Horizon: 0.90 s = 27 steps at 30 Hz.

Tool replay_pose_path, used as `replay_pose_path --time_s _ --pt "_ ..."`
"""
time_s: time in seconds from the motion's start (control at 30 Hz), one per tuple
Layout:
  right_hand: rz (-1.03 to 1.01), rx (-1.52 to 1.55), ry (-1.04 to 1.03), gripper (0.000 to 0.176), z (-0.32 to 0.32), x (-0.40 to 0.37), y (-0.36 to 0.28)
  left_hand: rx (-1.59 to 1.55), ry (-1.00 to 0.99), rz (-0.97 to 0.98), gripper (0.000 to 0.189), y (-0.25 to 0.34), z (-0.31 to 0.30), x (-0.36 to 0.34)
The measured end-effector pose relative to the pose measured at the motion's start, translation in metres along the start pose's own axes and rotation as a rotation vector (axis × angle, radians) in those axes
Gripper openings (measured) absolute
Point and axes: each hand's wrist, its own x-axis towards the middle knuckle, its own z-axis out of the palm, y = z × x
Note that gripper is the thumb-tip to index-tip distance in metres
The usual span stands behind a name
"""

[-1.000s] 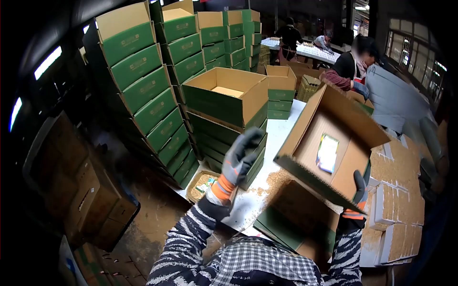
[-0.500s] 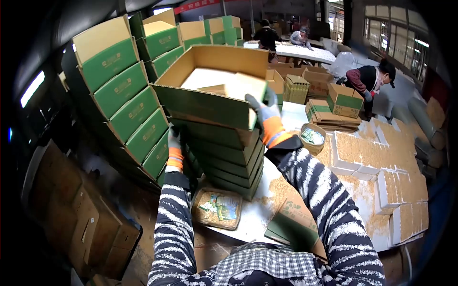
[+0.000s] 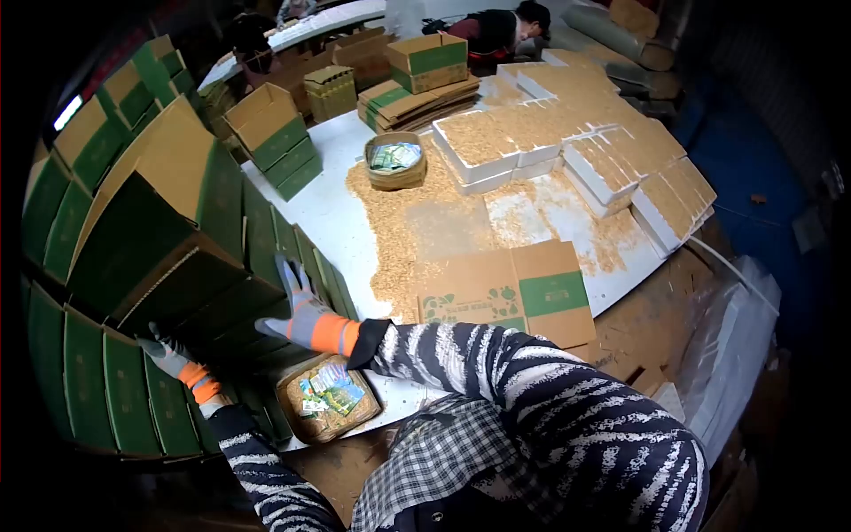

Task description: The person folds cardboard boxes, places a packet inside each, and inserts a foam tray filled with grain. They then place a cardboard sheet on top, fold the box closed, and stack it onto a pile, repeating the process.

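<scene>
In the head view my right hand (image 3: 301, 310), in a grey glove with an orange cuff, is spread beside the stack of green cartons (image 3: 257, 213). Lower and further left, my left hand (image 3: 168, 357), gloved alike, has its fingers apart close to the cartons' dark lower sides. The open top carton (image 3: 133, 235) shows brown inner walls and a green outer face. Below my right hand sits a rectangular basket (image 3: 330, 399) of wood shavings with printed packets on top. A flat, unfolded carton (image 3: 505, 288) lies right of my right forearm.
White trays of shavings (image 3: 550, 133) fill the table's right part. A round basket of packets (image 3: 394, 160) stands mid-table on loose shavings (image 3: 381, 239). Further back are folded cartons (image 3: 417, 99) beneath an open box (image 3: 427, 64), with a person (image 3: 496, 31) bending behind. More carton stacks (image 3: 84, 390) line the left.
The view has swung right and down. My right hand has left the top carton's rim and is now spread beside the stack. My left hand is still by the cartons, fingers apart.
</scene>
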Motion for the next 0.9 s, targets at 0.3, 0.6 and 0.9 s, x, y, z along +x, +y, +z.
replay_pose_path --time_s 0.3,0.6,0.9 --pt "-0.246 -0.459 0.058 0.083 -0.135 -0.017 0.129 0.34 0.084 0.206 0.056 0.029 0.063 -0.047" --pt "0.517 -1.116 -0.159 0.078 -0.36 -0.153 0.271 1.461 0.066 0.647 0.076 0.044 0.126 -0.194" --pt "0.15 -0.852 -0.236 0.052 -0.403 -0.161 0.256 0.709 -0.398 0.183 0.067 0.044 0.263 -0.285"
